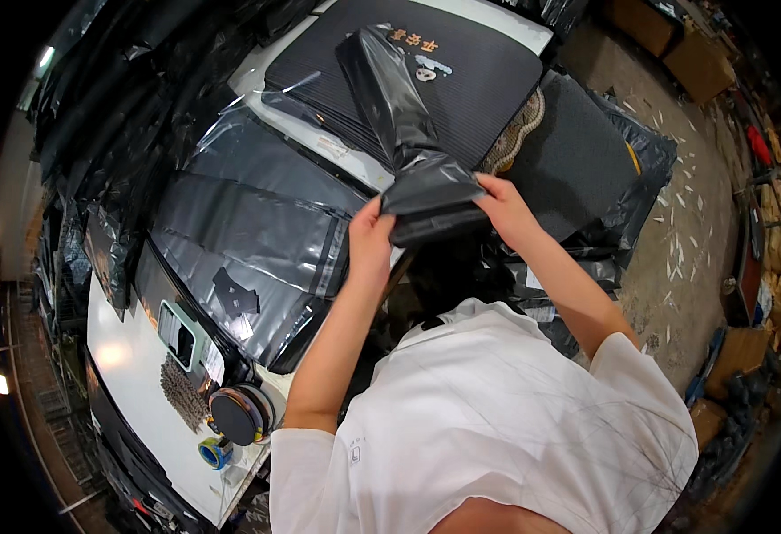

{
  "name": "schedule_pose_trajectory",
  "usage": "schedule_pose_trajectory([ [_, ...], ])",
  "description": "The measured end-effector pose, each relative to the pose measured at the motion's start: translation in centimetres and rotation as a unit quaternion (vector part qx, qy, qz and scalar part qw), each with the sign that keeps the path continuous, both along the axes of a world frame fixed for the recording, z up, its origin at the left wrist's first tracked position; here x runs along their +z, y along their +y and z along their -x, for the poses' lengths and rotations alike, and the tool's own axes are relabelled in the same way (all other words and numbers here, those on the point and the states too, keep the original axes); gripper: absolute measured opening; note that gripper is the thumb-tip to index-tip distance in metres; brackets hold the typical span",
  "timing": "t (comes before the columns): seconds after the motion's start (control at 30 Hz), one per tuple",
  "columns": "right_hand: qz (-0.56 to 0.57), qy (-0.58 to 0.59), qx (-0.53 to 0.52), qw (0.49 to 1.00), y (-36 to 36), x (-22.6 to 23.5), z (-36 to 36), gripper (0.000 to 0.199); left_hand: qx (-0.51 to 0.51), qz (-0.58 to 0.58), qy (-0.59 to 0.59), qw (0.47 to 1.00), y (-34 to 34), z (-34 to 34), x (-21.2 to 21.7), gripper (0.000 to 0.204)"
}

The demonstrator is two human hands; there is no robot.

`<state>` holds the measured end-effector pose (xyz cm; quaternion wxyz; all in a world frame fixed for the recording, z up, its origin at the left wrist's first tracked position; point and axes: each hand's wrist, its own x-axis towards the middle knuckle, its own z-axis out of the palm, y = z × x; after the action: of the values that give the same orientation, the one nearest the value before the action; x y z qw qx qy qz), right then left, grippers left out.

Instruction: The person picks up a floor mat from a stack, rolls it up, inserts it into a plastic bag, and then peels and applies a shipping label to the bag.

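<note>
A long, glossy black plastic bag stretches away from me across a stack of dark ribbed mats. Orange lettering and a small cartoon figure mark the top mat. My left hand pinches the left corner of the bag's near end, and my right hand grips the right corner. Between them the plastic hangs wide and slightly blurred. Whether anything is inside the bag cannot be made out. To the left of my left hand lies a pile of flat black plastic bags with a small dark tag-like piece on top.
On the white table are a phone in a pale green case, a grey shaggy pad, large tape rolls and a blue-yellow roll. More dark mats lie at right. Scraps litter the floor near cardboard boxes.
</note>
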<state>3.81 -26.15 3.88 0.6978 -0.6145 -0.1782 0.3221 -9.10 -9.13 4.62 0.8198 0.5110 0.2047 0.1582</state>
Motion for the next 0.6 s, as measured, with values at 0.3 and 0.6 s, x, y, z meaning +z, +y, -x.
schedule_pose_trajectory([
  [0.3,0.23,0.137,0.051,0.962,-8.3,-3.8,12.3,0.026,0.013,0.092,0.138,0.986,-8.0,10.5,-5.6,0.011],
  [0.6,0.229,-0.308,0.133,0.914,-4.8,-0.3,11.6,0.011,0.036,0.126,0.166,0.977,-7.9,11.5,-6.1,0.016],
])
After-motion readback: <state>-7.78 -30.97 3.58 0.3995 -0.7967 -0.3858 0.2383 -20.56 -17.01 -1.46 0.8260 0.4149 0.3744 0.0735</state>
